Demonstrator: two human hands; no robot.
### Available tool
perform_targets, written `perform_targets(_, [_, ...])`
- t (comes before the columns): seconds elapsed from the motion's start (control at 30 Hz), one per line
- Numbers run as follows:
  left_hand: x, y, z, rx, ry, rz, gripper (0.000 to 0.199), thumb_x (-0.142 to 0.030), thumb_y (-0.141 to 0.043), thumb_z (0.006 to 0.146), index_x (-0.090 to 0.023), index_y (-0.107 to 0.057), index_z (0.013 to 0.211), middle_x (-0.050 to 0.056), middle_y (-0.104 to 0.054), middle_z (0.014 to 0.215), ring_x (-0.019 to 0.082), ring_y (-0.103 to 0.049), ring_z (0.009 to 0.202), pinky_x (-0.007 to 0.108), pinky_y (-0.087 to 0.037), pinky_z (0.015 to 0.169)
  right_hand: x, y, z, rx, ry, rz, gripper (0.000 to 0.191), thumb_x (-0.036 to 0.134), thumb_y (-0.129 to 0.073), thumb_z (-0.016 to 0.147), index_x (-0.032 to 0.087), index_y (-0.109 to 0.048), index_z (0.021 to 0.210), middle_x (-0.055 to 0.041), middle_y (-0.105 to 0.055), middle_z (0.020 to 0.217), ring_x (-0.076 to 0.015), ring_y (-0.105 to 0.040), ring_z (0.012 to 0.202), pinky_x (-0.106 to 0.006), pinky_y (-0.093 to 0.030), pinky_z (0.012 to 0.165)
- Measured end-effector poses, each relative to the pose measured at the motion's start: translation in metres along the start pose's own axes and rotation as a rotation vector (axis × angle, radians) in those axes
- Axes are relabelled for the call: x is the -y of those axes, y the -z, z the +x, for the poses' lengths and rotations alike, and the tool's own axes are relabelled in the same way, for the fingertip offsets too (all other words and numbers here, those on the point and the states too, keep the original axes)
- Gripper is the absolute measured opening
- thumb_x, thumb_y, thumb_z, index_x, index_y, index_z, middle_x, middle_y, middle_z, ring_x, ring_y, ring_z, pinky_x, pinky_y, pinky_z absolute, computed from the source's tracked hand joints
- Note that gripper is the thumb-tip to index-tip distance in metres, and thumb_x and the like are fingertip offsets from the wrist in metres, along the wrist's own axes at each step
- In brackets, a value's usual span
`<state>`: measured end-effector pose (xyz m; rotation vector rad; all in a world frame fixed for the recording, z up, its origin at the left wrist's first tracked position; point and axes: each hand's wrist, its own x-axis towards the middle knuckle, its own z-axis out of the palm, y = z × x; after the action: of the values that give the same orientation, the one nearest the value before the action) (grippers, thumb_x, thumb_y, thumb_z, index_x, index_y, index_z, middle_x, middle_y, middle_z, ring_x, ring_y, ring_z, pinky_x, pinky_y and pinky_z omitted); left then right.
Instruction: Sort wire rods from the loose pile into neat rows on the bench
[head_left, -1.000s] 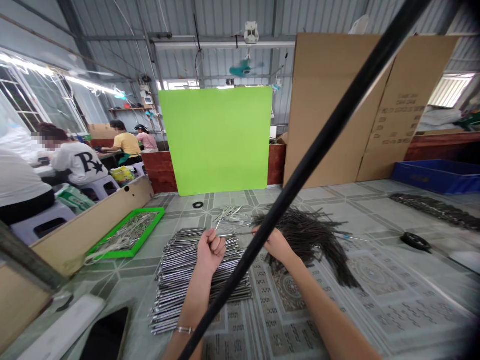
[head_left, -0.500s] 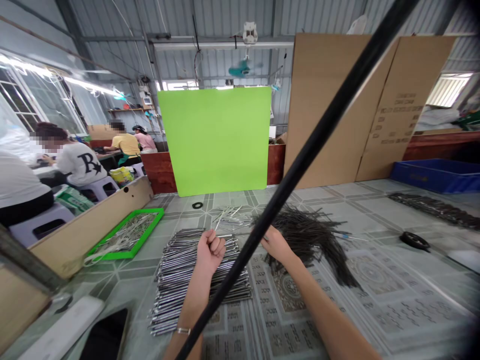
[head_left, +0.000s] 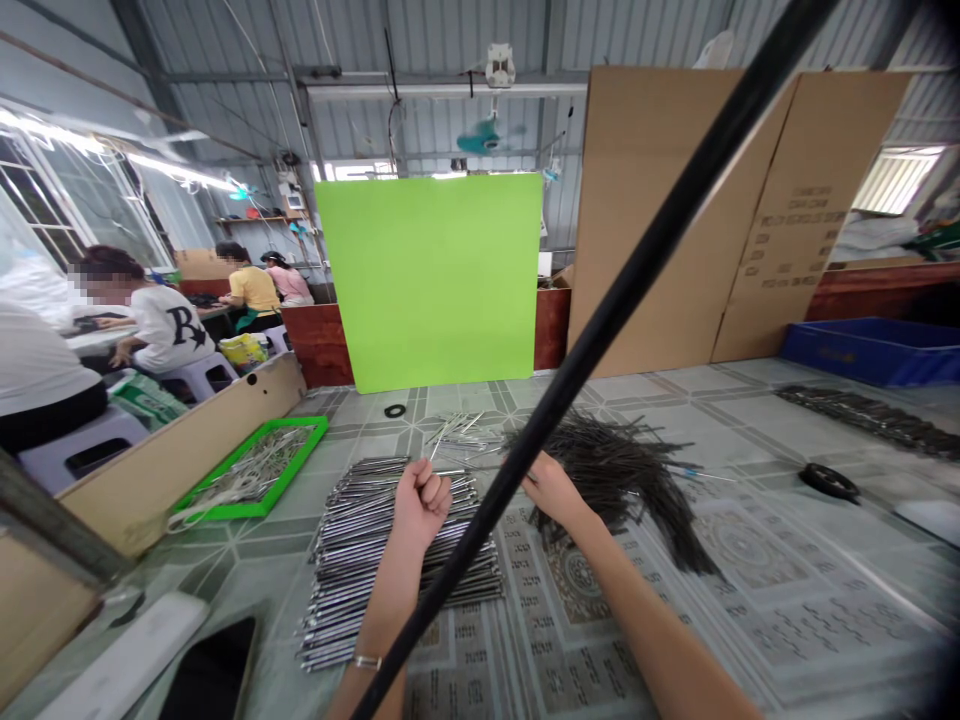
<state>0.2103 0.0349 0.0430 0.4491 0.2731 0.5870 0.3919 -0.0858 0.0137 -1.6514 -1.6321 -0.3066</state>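
My left hand (head_left: 422, 500) is closed in a fist above a broad stack of shiny metal rods (head_left: 341, 580). What it holds, if anything, is hidden; a thin silver rod rises just beyond its fingertips. My right hand (head_left: 553, 488) is closed at the fingertips, beside a heap of thin dark strips (head_left: 615, 460). A black pole (head_left: 570, 390) crosses the view in front and covers part of its fingers. Past both hands lies a small loose pile of silver rods (head_left: 461, 432).
At left are a green tray (head_left: 266, 507) of pale strips, a phone (head_left: 214, 670) and a wooden board edge (head_left: 187, 455). A black ring (head_left: 829, 482), more dark strips (head_left: 870, 418) and a blue crate (head_left: 870, 350) are at right. A green panel (head_left: 435, 280) stands behind. Several people sit at left.
My hands stay where they were. At left, the person in the white lettered shirt has lowered an arm and shifted slightly.
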Motion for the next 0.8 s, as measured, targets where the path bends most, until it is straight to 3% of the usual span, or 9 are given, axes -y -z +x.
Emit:
perform_targets(0.17, [0.002, 0.003, 0.002, 0.033, 0.016, 0.040, 0.045, -0.030, -0.046, 0.081, -0.020, -0.016, 0.048, -0.008, -0.002, 0.040, 0.008, -0.016, 0.032, 0.019, -0.011, 0.033, 0.003, -0.001, 0.000, 0.005, 0.006, 0.020, 0.019, 0.022, -0.046, 0.088, 0.019, -0.063, 0.093, -0.0070, -0.066, 0.094, -0.0179, -0.059, 0.088, -0.033, -0.046, 0.082])
perform_targets(0.27, [0.003, 0.004, 0.001, 0.117, 0.052, 0.056, 0.050, -0.049, -0.042, 0.083, -0.020, -0.019, 0.049, -0.008, -0.005, 0.040, 0.008, -0.015, 0.032, 0.020, -0.011, 0.033, 0.005, -0.004, 0.000, 0.019, 0.015, 0.041, 0.018, 0.021, -0.046, 0.087, 0.020, -0.062, 0.093, -0.0063, -0.066, 0.092, -0.0178, -0.059, 0.088, -0.033, -0.046, 0.082])
perform_targets(0.37, [0.003, 0.004, -0.001, 0.227, 0.066, 0.055, 0.062, -0.080, -0.030, 0.069, -0.021, -0.024, 0.050, -0.009, -0.010, 0.041, 0.007, -0.014, 0.032, 0.020, -0.013, 0.033, 0.008, -0.008, 0.000, 0.041, 0.017, 0.059, 0.017, 0.021, -0.047, 0.087, 0.019, -0.061, 0.095, -0.0063, -0.066, 0.092, -0.0180, -0.060, 0.088, -0.033, -0.046, 0.081])
perform_targets(0.47, [0.003, 0.005, -0.002, 0.295, 0.072, 0.091, 0.072, -0.092, -0.021, 0.050, -0.020, -0.030, 0.052, -0.009, -0.014, 0.041, 0.005, -0.015, 0.032, 0.019, -0.014, 0.033, 0.011, -0.011, -0.001, 0.056, 0.010, 0.075, 0.016, 0.022, -0.047, 0.086, 0.019, -0.061, 0.095, -0.0068, -0.066, 0.092, -0.0183, -0.060, 0.088, -0.032, -0.047, 0.081])
perform_targets(0.6, [0.006, 0.004, -0.001, 0.300, 0.117, 0.236, 0.067, -0.085, -0.039, 0.056, -0.018, -0.042, 0.057, -0.010, -0.020, 0.036, 0.003, -0.013, 0.029, 0.017, -0.009, 0.030, 0.014, -0.014, -0.001, 0.077, 0.032, 0.093, 0.016, 0.022, -0.047, 0.086, 0.018, -0.060, 0.094, -0.0074, -0.066, 0.092, -0.0186, -0.060, 0.088, -0.033, -0.046, 0.082])
perform_targets(0.7, [0.010, -0.001, -0.004, 0.248, 0.065, 0.363, 0.050, -0.066, -0.054, 0.069, -0.019, -0.056, 0.085, -0.011, -0.028, 0.035, 0.003, -0.015, 0.027, 0.016, -0.008, 0.030, 0.015, -0.016, -0.001, 0.086, 0.037, 0.114, 0.016, 0.022, -0.046, 0.086, 0.018, -0.060, 0.094, -0.0078, -0.066, 0.092, -0.0185, -0.060, 0.087, -0.033, -0.046, 0.081])
perform_targets(0.8, [0.012, -0.006, -0.010, 0.180, 0.013, 0.391, 0.045, -0.053, -0.055, 0.078, -0.020, -0.055, 0.108, -0.010, -0.034, 0.038, 0.003, -0.018, 0.027, 0.016, -0.010, 0.030, 0.015, -0.019, -0.002, 0.077, 0.026, 0.138, 0.017, 0.021, -0.046, 0.086, 0.018, -0.060, 0.095, -0.0083, -0.066, 0.092, -0.0187, -0.060, 0.087, -0.034, -0.046, 0.081])
